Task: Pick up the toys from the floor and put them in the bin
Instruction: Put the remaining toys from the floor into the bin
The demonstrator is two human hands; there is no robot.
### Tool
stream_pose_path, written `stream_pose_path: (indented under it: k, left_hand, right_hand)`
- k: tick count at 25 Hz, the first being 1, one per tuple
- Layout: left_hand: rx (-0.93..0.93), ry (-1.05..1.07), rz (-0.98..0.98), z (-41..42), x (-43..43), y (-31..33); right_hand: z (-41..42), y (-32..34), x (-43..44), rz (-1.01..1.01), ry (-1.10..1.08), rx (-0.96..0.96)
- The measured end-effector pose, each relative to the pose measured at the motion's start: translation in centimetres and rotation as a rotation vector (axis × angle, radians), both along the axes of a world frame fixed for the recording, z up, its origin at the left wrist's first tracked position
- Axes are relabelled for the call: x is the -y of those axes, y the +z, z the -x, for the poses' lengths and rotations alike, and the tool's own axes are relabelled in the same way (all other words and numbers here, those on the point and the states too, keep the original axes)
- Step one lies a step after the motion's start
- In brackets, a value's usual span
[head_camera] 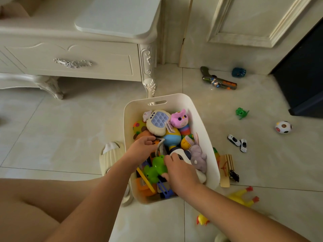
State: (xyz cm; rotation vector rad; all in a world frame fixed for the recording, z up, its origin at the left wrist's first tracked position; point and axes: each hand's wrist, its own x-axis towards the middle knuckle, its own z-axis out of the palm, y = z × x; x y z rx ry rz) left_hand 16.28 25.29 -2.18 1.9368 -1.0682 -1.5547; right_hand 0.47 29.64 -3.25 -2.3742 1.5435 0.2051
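Hands are both down in the white bin (202, 130), which stands on the tiled floor (70, 128) heaped with toys (158, 119). The right hand (180, 172) grips a green plastic toy (155, 167) at the bin's near end, thumb beneath it and fingers curled over its top. The left hand (142, 147) sits over the heap just beside it, fingers loosely curled; whether it holds anything I cannot tell. On the floor to the right lie a toy gun (218, 81), a spotted ball (283, 127), two small cars (234, 140) and a yellow rubber chicken (243, 198).
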Motion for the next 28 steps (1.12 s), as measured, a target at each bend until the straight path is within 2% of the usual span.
stream_pose_path:
  k: [3,4,8,11,13,14,17,20,23,25,28]
  left_hand:
    - [-0.037,0.041,0.022,0.2,0.1,-0.4]
    - [-0.034,0.040,0.017,0.3,0.0,-0.6]
    - [0.062,-0.018,-0.032,0.2,-0.5,-1.8]
    - [0.104,-0.027,-0.047,0.3,-0.5,-2.0]
    - [0.126,-0.033,-0.014,0.8,-0.3,-1.6]
    - [0.129,-0.020,0.019,1.1,-0.1,-1.3]
    - [0.066,0.053,0.154,3.0,0.8,0.7]
    - [-0.106,0.043,0.268,6.3,1.8,3.2]
    - [-0.272,-0.056,0.306,11.2,2.6,5.3]
    - [-0.349,-0.119,0.257,14.8,3.0,6.0]
    - [-0.321,-0.212,0.139,19.6,4.2,4.7]
  right_hand:
    - [0.3,-0.9,1.0,0.150,-0.044,-0.038]
    - [0.4,-0.9,1.4,0.128,-0.075,-0.015]
    - [0.9,-0.9,1.8,0.165,0.014,0.191]
    - [0.7,-0.8,0.8,0.081,0.150,0.097]
    - [0.8,-1.1,0.3,0.011,0.132,0.060]
    - [1.0,-0.8,0.6,-0.008,0.081,0.114]
    - [2.4,1.7,2.7,-0.107,-0.188,0.477]
    - [6.2,4.9,5.1,-0.002,-0.506,0.753]
    - [11.6,6.6,6.5,0.036,-0.776,0.881]
    - [15.8,6.0,6.6,-0.026,-0.938,0.935]
    - [21.2,3.4,6.0,-0.162,-1.163,0.977]
